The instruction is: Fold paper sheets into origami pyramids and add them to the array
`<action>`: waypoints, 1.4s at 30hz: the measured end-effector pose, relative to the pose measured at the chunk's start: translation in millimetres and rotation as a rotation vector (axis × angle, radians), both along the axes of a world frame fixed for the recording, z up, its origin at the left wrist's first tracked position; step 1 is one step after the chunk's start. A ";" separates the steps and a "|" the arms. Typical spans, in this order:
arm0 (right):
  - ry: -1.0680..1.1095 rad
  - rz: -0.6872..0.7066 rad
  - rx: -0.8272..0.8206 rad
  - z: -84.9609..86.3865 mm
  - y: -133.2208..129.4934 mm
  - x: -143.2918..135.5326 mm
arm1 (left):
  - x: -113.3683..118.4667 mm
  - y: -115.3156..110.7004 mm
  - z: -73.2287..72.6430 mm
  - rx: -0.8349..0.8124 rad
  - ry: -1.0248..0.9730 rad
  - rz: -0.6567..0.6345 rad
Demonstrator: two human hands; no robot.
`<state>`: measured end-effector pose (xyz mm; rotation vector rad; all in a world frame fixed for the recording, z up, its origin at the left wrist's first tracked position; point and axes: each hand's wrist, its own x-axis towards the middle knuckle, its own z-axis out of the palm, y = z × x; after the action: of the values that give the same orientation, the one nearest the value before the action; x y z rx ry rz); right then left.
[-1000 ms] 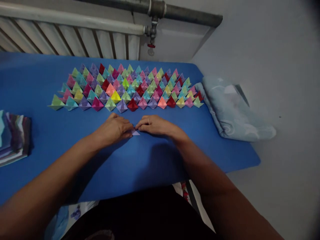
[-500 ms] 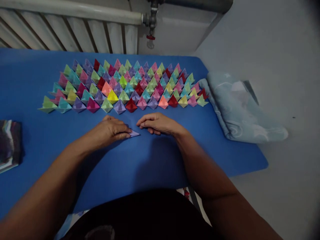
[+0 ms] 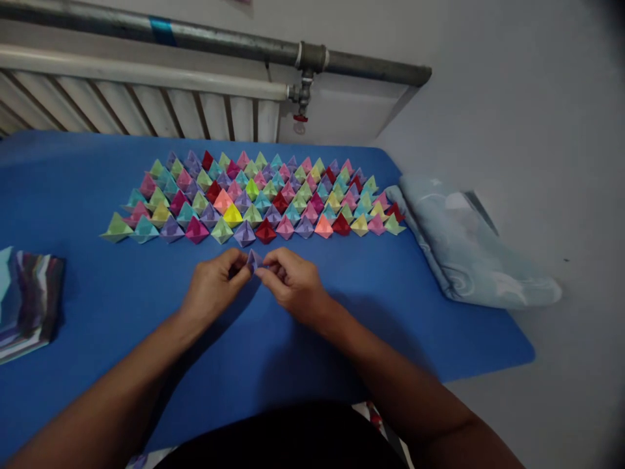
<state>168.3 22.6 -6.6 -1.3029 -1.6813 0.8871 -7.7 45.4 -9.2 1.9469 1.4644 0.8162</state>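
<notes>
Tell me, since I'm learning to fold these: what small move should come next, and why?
Perhaps ease the purple paper gently wider: the left hand and right hand hold it from opposite sides, its peak shows, and the paper boats beyond stand with their ends spread.

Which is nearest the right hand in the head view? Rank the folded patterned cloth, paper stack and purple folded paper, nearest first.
1. Purple folded paper: between the right hand and left hand.
2. Folded patterned cloth: off to the right.
3. Paper stack: far left, beyond the left hand.
</notes>
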 end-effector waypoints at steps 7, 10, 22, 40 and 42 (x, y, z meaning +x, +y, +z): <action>-0.123 -0.015 -0.026 -11.9 5.5 -6.0 | 8.5 -10.4 3.4 0.078 -0.058 0.042; -0.209 0.009 0.018 -13.4 7.2 -6.9 | 10.1 -12.2 -2.5 0.116 0.005 0.041; -0.080 -0.029 0.096 -15.8 6.5 -9.1 | 16.4 -12.3 -1.2 -0.096 -0.444 0.067; 0.008 0.102 0.395 -12.6 6.5 5.6 | 12.3 -0.7 8.4 -0.544 -0.975 0.176; 0.100 0.061 0.269 -11.1 7.6 5.8 | 11.8 -0.5 7.8 -0.526 -0.949 0.158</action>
<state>174.1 30.2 -17.6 -1.0156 -1.7028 0.7197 4.1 44.9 -1.4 0.8451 1.0695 1.0749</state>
